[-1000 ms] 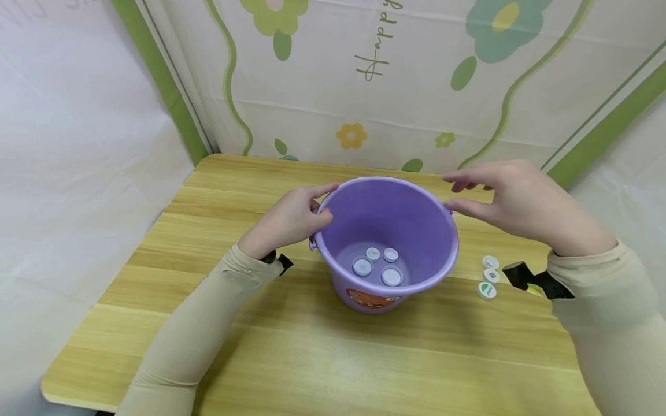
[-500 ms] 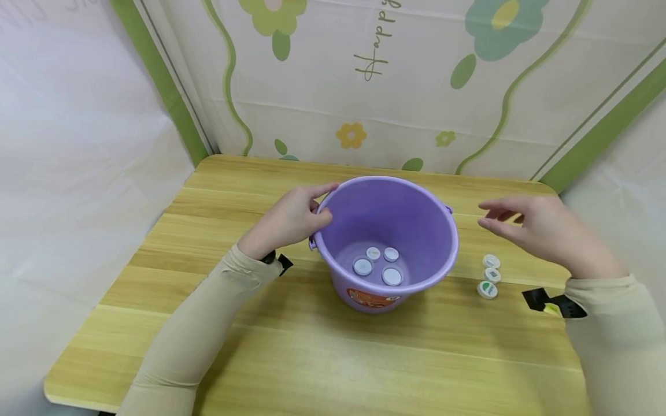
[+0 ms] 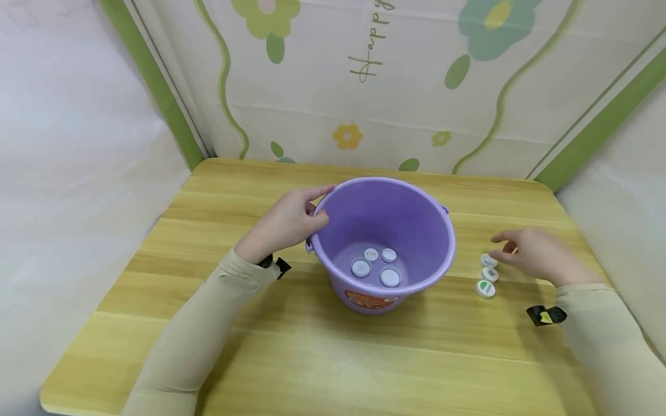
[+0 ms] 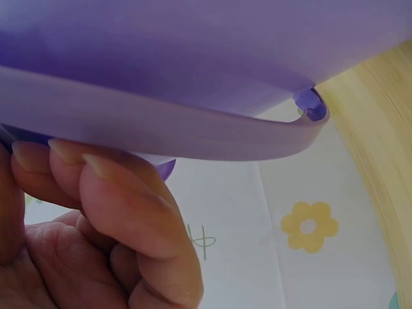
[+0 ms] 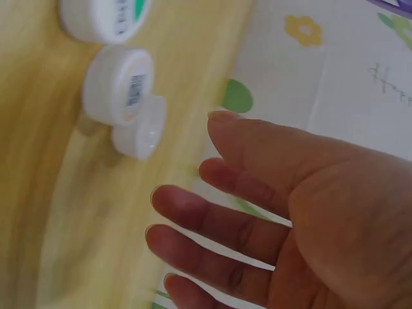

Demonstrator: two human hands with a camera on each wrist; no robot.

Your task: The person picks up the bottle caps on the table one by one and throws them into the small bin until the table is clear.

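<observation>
A purple bucket (image 3: 385, 225) stands on the wooden table, tilted view into it showing several white round lids (image 3: 389, 277) on its floor. My left hand (image 3: 283, 224) grips the bucket's left rim, thumb inside and fingers outside; in the left wrist view the fingers (image 4: 129, 199) curl under the purple handle (image 4: 193, 132). To the bucket's right, three small white round caps (image 3: 489, 274) lie in a row, the nearest one with a green mark. Over the farthest cap hovers my right hand (image 3: 536, 254), its fingers apart and holding nothing in the right wrist view.
The wooden table (image 3: 291, 358) has rounded corners and a back edge against a flower-printed curtain (image 3: 312, 86). White cloth walls rise at the left (image 3: 78, 144) and right. The bucket takes up the middle of the table.
My right hand has moved from the bucket's right rim, right and down toward the white caps. The left hand keeps its grip on the rim; the head view has shifted slightly.
</observation>
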